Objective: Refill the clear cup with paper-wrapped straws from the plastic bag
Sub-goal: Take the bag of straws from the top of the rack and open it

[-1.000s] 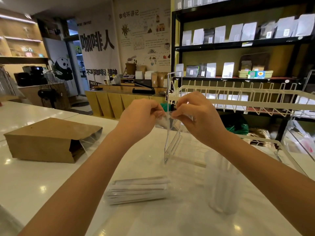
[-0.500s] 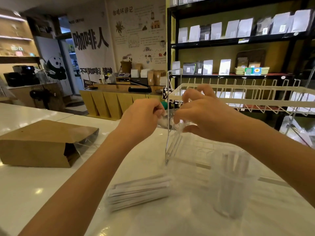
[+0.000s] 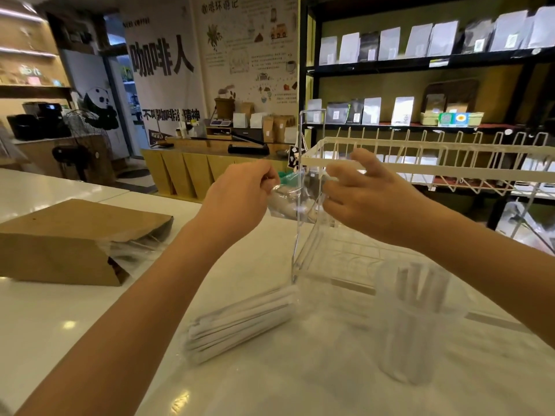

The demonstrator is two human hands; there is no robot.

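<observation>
Mostly blurred: the clear plastic bag (image 3: 292, 202) is hard to make out, its mouth pinched between the left hand (image 3: 240, 199) and right hand (image 3: 369, 199), each grip pressed onto the film, held above the white surface (image 3: 45, 325). Paper-wrapped straws (image 3: 240, 322) lie low in the bag near the surface, and the clear cup (image 3: 411, 322) stands right of them with a few straws upright inside. A brown paper bag (image 3: 69, 241) lies left; wall banner (image 3: 162, 58) reads "咖啡人".
</observation>
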